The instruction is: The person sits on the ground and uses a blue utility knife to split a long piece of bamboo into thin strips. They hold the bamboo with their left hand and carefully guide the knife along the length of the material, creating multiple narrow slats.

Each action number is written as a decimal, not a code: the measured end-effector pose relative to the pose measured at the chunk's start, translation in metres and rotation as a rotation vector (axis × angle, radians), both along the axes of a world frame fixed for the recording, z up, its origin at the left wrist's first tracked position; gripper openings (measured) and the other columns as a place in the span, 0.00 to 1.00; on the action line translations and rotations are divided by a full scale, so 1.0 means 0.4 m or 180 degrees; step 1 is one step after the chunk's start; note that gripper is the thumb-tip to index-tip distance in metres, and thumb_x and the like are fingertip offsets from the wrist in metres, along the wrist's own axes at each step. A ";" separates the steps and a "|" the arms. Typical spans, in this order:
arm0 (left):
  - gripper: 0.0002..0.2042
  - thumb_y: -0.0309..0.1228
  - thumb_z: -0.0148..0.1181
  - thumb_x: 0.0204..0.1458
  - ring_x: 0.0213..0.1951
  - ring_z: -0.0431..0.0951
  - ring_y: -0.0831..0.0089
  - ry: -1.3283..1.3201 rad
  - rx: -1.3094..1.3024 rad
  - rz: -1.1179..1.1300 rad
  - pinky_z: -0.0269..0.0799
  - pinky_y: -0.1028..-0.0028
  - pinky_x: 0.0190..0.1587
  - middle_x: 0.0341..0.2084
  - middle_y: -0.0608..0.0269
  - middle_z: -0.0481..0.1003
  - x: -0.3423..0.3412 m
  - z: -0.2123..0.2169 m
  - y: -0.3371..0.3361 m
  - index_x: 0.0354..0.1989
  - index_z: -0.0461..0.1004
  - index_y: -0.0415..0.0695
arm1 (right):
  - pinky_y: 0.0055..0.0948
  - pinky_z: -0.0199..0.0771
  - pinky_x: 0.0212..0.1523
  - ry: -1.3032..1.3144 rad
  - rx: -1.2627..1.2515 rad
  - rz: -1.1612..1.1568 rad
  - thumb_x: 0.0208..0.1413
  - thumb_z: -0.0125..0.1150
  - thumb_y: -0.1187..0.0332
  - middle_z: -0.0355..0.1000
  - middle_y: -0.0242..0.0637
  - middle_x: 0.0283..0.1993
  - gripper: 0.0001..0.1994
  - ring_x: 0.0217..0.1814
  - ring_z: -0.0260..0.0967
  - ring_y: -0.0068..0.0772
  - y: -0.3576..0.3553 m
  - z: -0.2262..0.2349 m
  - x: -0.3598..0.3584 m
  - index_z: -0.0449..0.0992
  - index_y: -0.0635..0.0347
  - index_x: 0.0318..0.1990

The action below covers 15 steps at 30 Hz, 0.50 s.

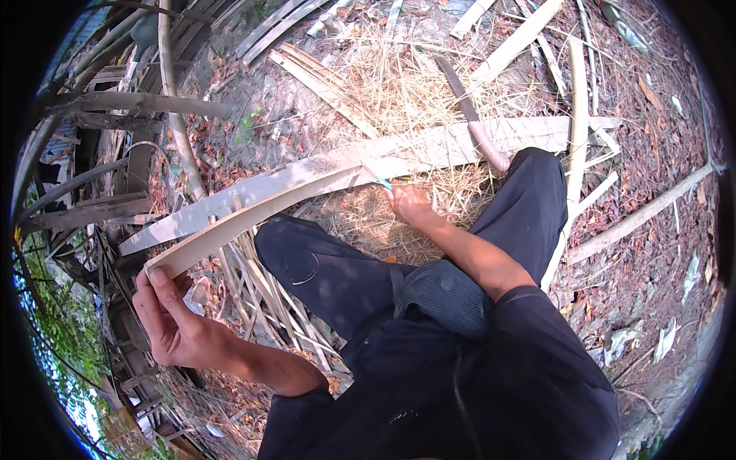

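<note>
The left hand (172,322) pinches the near end of a long pale split bamboo strip (268,205), thumb on top, fingers closed beneath. The right hand (408,203) is closed around a small blue-handled tool (381,181), pressed against the strip farther along. The strip arches over the person's dark-trousered knees. Beneath lies bare earth strewn with dry straw (406,92), brown leaves and more bamboo slats (322,80). A long wooden-handled blade (475,123) rests across a flat pale plank (537,132).

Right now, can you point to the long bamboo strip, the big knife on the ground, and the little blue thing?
bamboo strip (253,213), head view, middle of strip.
big knife (488,146), head view, handle.
small blue marker (383,182), head view, its tip by the right hand (410,205).
</note>
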<state>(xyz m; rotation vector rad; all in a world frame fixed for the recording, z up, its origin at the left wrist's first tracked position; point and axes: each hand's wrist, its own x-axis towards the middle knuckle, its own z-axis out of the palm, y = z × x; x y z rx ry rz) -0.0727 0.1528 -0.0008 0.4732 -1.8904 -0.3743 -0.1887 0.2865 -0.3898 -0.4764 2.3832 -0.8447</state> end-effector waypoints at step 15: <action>0.09 0.24 0.58 0.57 0.25 0.75 0.77 -0.0046 0.0077 -0.0185 0.74 0.79 0.26 0.29 0.58 0.76 -0.002 -0.002 -0.007 0.41 0.77 0.29 | 0.40 0.74 0.35 -0.0220 -0.0012 -0.0225 0.68 0.35 0.53 0.74 0.48 0.30 0.23 0.29 0.72 0.44 0.006 -0.001 -0.021 0.69 0.67 0.43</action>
